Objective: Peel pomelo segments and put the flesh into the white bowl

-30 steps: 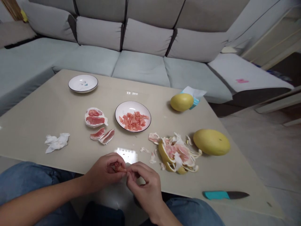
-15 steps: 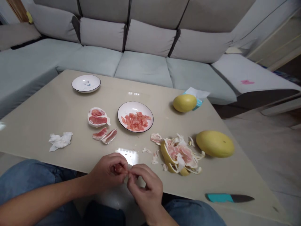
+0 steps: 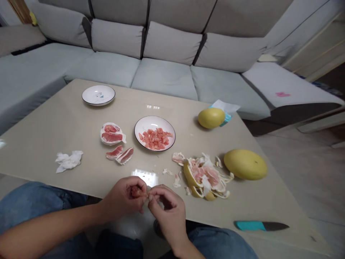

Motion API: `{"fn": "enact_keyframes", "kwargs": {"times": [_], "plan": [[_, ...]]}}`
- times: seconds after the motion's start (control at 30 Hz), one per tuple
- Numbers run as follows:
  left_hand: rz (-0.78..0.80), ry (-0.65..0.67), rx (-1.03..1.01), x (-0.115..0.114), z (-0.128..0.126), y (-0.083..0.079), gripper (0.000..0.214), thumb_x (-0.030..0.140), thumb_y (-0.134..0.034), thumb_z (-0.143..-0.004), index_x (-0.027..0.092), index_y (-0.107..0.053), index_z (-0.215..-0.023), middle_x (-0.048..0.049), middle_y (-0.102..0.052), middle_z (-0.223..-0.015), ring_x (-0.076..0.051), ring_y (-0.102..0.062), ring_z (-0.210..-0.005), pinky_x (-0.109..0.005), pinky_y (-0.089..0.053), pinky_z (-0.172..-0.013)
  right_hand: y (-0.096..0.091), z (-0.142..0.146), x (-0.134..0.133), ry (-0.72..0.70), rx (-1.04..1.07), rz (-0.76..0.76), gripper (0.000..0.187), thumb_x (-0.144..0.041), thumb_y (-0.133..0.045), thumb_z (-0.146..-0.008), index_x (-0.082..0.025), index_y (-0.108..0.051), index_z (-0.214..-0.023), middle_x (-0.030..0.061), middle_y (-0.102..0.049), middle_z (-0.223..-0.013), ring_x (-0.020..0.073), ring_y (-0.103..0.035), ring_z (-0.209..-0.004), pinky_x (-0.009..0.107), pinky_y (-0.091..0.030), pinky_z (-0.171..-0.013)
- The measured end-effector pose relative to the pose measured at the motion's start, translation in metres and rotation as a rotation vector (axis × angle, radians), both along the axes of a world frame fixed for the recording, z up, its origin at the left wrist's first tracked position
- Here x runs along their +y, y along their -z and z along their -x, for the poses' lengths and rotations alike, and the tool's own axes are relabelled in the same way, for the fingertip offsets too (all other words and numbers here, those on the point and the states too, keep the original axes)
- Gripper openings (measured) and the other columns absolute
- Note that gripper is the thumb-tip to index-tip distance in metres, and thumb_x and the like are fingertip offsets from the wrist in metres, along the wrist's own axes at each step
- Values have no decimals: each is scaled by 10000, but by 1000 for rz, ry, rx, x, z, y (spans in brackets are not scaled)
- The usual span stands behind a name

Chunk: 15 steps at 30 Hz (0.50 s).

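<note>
My left hand is closed round a small pink pomelo piece just over the table's near edge. My right hand pinches at the right end of that piece with thumb and forefinger. Straight ahead stands a white plate holding several peeled pink chunks. Left of it lie a pomelo section in white pith and two loose segments. A heap of yellow peel and pith sits to the right of my hands.
Two whole yellow pomelos lie at the right, the far one beside a tissue pack. A teal-handled knife lies near the right front edge. A crumpled tissue and a small plate sit left. A grey sofa wraps behind.
My hands stay together on the pomelo piece; the right fingers have shifted their pinch slightly. The view has drifted a little.
</note>
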State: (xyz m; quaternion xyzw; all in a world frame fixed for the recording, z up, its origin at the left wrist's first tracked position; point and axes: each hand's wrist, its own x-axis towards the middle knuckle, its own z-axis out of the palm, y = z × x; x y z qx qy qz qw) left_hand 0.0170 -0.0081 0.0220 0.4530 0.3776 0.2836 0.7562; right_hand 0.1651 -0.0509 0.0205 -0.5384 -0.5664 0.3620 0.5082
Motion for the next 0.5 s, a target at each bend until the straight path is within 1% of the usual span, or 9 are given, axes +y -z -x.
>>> {"fn": "enact_keyframes", "kwargs": {"times": [0.07, 0.13, 0.17, 0.23, 0.27, 0.3, 0.37, 0.43, 0.5], "plan": [[-8, 6, -22, -1, 1, 2, 291, 349, -744, -718, 160, -530, -774, 46, -514, -610, -90, -510, -530, -236, -471, -539, 1, -1, 0, -19, -121, -149, 153, -69, -583, -771, -199, -661, -750, 18, -654, -664, 152, -602, -616, 256, -481, -579], [-13, -5, -39, -2, 3, 4, 274, 330, -739, -730, 162, -528, -777, 57, -494, -597, -84, -499, -520, -232, -468, -538, 1, -8, 4, -5, -181, -220, 182, -52, -570, -780, -211, -657, -785, 13, -652, -682, 156, -602, -644, 266, -479, -613], [-12, -16, -42, -3, 4, 6, 270, 322, -740, -730, 164, -524, -768, 63, -477, -597, -79, -482, -516, -237, -479, -538, 1, -13, 8, 43, -180, -215, 180, -57, -567, -784, -216, -651, -783, 9, -644, -683, 155, -595, -640, 264, -473, -606], [2, -47, -46, -4, 7, 8, 273, 312, -745, -725, 168, -514, -738, 76, -438, -592, -70, -439, -505, -255, -508, -541, 0, -27, 16, 235, -128, -161, 151, -86, -569, -790, -217, -638, -758, 6, -625, -693, 150, -576, -623, 257, -455, -574], [17, -56, -43, -4, 8, 9, 271, 308, -745, -725, 167, -514, -729, 78, -433, -589, -70, -438, -506, -263, -518, -548, -1, -33, 19, 287, -80, -115, 124, -113, -576, -804, -216, -638, -773, 7, -624, -712, 147, -574, -622, 249, -451, -556], [37, -59, -40, -3, 10, 9, 263, 301, -747, -726, 164, -522, -732, 77, -442, -587, -73, -456, -513, -267, -523, -561, -2, -37, 22, 294, -40, -85, 91, -148, -586, -818, -213, -643, -790, 14, -630, -742, 145, -575, -630, 246, -449, -551], [79, -29, -37, 2, 12, 9, 234, 278, -754, -723, 151, -564, -773, 57, -513, -617, -92, -534, -559, -266, -520, -598, -4, -39, 24, 101, -16, 16, 83, -197, -602, -836, -199, -662, -779, 20, -630, -735, 140, -569, -613, 240, -443, -536], [108, -6, -47, 7, 14, 8, 211, 250, -755, -728, 141, -601, -823, 34, -572, -667, -107, -584, -619, -257, -512, -624, -5, -34, 22, -78, 13, 114, 116, -227, -603, -854, -190, -675, -771, 16, -622, -704, 127, -555, -577, 234, -433, -524], [127, -7, -61, 10, 15, 8, 202, 225, -753, -735, 141, -614, -855, 28, -595, -686, -109, -599, -654, -248, -504, -639, -5, -26, 18, -162, 53, 178, 131, -246, -601, -869, -188, -679, -780, 10, -612, -688, 120, -549, -564, 231, -430, -525]]}}
